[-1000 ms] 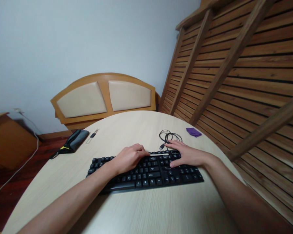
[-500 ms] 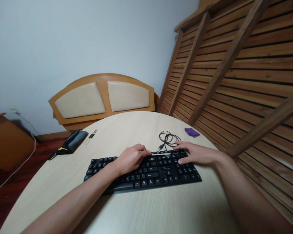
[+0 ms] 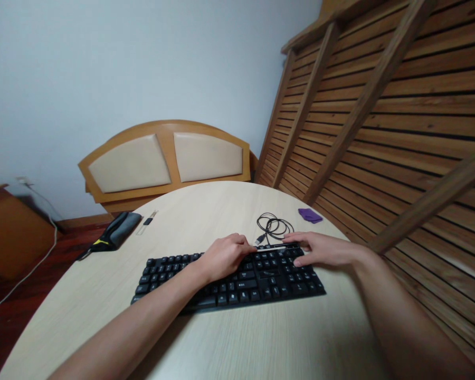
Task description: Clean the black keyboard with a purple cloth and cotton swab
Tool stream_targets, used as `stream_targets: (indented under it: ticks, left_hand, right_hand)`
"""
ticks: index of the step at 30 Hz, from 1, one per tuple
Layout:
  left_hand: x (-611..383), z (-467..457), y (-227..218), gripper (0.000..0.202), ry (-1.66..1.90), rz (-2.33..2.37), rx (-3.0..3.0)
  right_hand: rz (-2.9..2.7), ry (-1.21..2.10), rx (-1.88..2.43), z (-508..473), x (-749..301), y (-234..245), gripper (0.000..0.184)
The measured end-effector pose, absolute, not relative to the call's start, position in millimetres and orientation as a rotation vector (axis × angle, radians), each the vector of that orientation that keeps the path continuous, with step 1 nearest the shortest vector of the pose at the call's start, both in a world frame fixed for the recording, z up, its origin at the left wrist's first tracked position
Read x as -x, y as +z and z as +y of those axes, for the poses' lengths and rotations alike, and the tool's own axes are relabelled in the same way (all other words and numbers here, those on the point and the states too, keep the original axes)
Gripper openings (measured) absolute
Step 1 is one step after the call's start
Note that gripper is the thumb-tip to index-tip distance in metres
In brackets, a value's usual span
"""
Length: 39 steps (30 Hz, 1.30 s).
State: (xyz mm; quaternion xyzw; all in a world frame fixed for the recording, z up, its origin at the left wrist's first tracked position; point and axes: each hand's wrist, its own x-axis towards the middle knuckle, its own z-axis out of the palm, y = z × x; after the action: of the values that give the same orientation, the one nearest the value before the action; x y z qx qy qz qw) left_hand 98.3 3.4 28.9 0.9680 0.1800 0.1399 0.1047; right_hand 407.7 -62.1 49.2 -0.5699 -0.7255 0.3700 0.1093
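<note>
Head view is showing a black keyboard (image 3: 269, 279) lying on the pale tabletop (image 3: 261, 343), near the person. The left hand (image 3: 225, 256) is curling over its middle keys; whether that grip is clasping anything cannot be told. The right hand (image 3: 324, 252) is resting flat, grip open, on the far-right keys. Beyond, a coiled cable (image 3: 273, 227) and a purple cloth (image 3: 310, 215) are lying.

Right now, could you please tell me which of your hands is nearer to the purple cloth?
Right. The right hand rests on the keyboard's far right end, just short of the purple cloth; the left hand sits mid-keyboard, farther left.
</note>
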Motion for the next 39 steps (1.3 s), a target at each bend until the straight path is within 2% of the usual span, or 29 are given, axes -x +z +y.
stream_targets:
  ticks: [8, 26, 32, 39]
  left_hand:
    - [-121, 5, 28, 0.036, 0.408, 0.502, -2.852]
    - [-150, -4, 28, 0.035, 0.386, 0.49, -2.954]
    - [-141, -9, 32, 0.036, 0.39, 0.518, -2.982]
    - [-118, -13, 34, 0.035, 0.398, 0.538, -2.974]
  right_hand:
    - [-2.039, 1.24, 1.599, -64, -402, 52, 0.081]
    - [-2.088, 1.186, 1.573, -62, -405, 51, 0.065]
    - [-2.08, 1.202, 1.577, -62, -405, 50, 0.069]
    - [-2.053, 1.226, 1.587, -65, -407, 49, 0.084]
